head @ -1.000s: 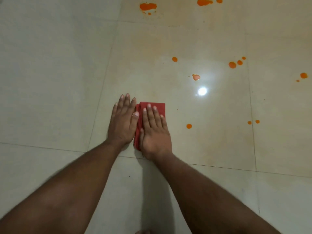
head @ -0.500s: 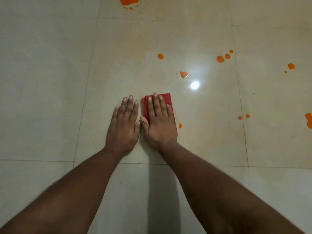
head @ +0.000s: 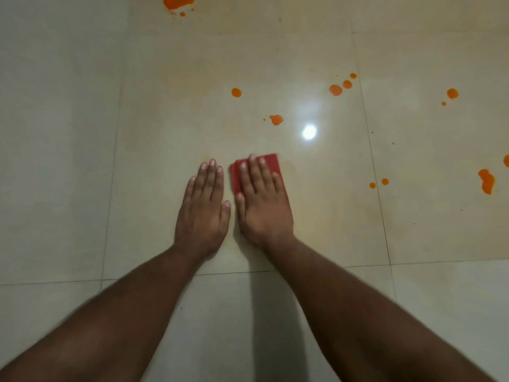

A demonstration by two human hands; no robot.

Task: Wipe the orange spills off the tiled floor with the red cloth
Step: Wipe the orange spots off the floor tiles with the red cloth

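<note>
The folded red cloth [head: 271, 164] lies flat on the beige tiled floor [head: 330, 216], and my right hand [head: 263, 201] presses on it with straight fingers, covering most of it. My left hand [head: 205, 206] rests flat on the bare tile just left of the cloth. Orange spills dot the floor beyond the cloth: a blob [head: 276, 119] just ahead, a round drop [head: 236, 92] farther up, and a trio of drops [head: 336, 89] at upper right. A faint orange smear shows on the tile right of the cloth.
A large orange splash [head: 178, 1] lies at the top edge. More spills sit to the right: two small drops [head: 378, 183], an elongated blob [head: 486, 181] and a drop [head: 452, 93]. A bright light reflection [head: 309, 132] glares on the tile. Grout lines cross the floor.
My right hand slid the cloth to the right, away from my left hand, over the small orange drop that lay beside it. That drop no longer shows.
</note>
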